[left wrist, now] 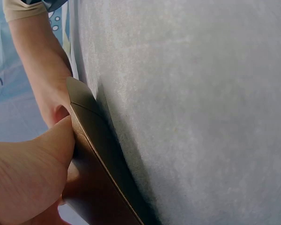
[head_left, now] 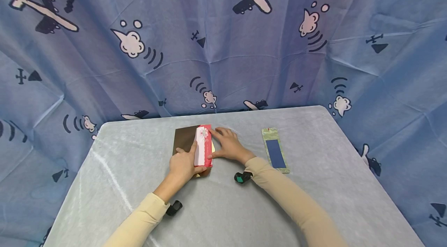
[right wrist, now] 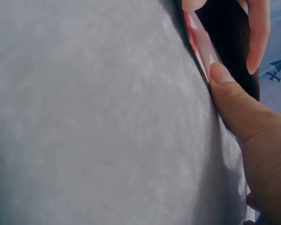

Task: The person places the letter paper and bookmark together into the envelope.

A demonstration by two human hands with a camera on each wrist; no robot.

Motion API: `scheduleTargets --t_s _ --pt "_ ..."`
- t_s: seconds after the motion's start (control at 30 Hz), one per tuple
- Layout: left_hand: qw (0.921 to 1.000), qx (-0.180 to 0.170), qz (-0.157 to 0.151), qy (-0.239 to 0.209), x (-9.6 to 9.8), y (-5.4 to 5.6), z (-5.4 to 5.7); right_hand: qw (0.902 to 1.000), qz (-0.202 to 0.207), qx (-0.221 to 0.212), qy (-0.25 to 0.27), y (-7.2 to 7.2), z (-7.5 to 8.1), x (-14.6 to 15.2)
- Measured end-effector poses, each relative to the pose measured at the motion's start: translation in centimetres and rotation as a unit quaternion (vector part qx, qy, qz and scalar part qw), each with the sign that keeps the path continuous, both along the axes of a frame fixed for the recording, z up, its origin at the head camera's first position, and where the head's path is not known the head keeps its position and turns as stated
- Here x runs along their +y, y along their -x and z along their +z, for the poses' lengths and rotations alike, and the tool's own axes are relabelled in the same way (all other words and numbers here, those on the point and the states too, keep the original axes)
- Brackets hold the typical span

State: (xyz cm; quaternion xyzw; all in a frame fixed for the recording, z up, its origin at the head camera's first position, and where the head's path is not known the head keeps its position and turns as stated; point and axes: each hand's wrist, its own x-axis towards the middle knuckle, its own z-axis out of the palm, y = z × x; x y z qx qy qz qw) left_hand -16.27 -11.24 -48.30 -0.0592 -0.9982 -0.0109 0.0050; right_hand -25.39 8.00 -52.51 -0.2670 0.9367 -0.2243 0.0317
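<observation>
A flat brown folder-like cover (head_left: pixel 184 137) lies on the table left of centre, with a red and white card (head_left: pixel 200 150) bearing a flower motif over its right part. My left hand (head_left: pixel 182 163) holds the cover's near side, index finger along the card and thumb at the lower edge. In the left wrist view that thumb presses the rim of the brown cover (left wrist: pixel 96 178). From the right, my right hand (head_left: pixel 228 145) grips the card's edge, its fingers at the upper corner and its thumb lower down. The right wrist view shows this thumb against the pink-red card edge (right wrist: pixel 203 49).
A narrow green-bordered piece with a dark blue panel (head_left: pixel 275 154) lies on the table right of my right hand. The grey cloth-covered table (head_left: pixel 216 216) ends at a blue curtain (head_left: pixel 223 64) printed with airplanes. Black devices sit at both wrists.
</observation>
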Motion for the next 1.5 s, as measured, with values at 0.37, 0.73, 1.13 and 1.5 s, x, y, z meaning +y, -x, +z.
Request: scheduleTargets --t_s 0.37,0.73,1.13,1.5 --pt "1.0 0.002 -0.001 0.005 0.01 0.03 -0.07 0.9999 -0.01 0.007 -0.004 0.14 0.01 -0.18" --pt "1.0 0.006 0.0 0.005 0.07 0.01 -0.07 0.9999 -0.011 0.007 -0.01 0.5 -0.21 -0.29" --pt "1.0 0.009 -0.002 0.001 0.05 -0.02 -0.06 0.9999 -0.002 0.004 -0.016 0.55 -0.23 -0.63" --pt "0.9997 0.022 -0.002 0.006 -0.01 -0.01 -0.22 0.9999 -0.003 0.001 -0.016 0.64 -0.23 -1.03"
